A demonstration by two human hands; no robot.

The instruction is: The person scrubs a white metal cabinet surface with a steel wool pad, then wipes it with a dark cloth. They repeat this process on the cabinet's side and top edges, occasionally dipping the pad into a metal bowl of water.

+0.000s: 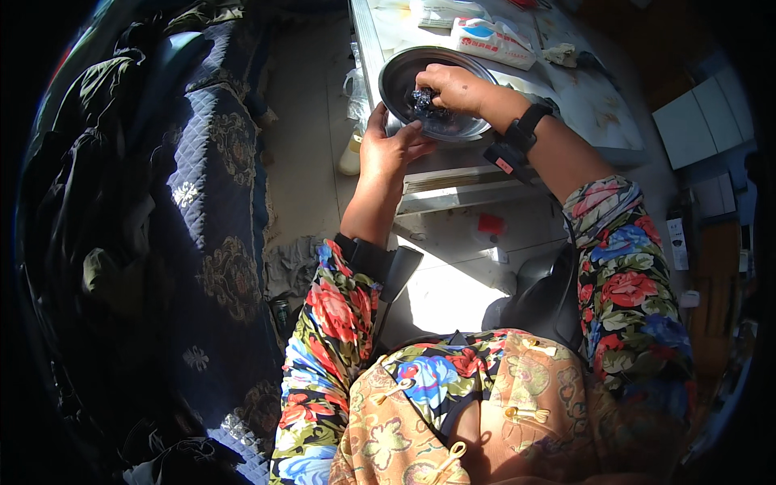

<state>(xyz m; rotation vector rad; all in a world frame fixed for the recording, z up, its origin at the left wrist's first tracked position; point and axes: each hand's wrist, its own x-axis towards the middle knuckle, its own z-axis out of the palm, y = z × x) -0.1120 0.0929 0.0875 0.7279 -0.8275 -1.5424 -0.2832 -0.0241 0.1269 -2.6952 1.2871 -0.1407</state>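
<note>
A round stainless steel basin [395,68] sits at the near left corner of a marble-patterned table, in sunlight. My left hand [388,145] grips its near left rim, thumb towards the inside and fingers underneath. Inside the basin, my right hand [451,90] pinches a dark, glinting scouring pad [423,100] that looks like steel wool. The pad is against the basin's inner surface, partly covered by my fingers. Wet-looking highlights show on the metal below it. Dark bands with attached devices are strapped to both wrists.
Soft tissue packs [494,42] lie behind the basin on the table [597,115], with a crumpled pale cloth [561,54] to their right. A quilted blue seat cover [224,182] runs along the left. Below are a pale slipper [350,156] and a red object [491,224] on the floor.
</note>
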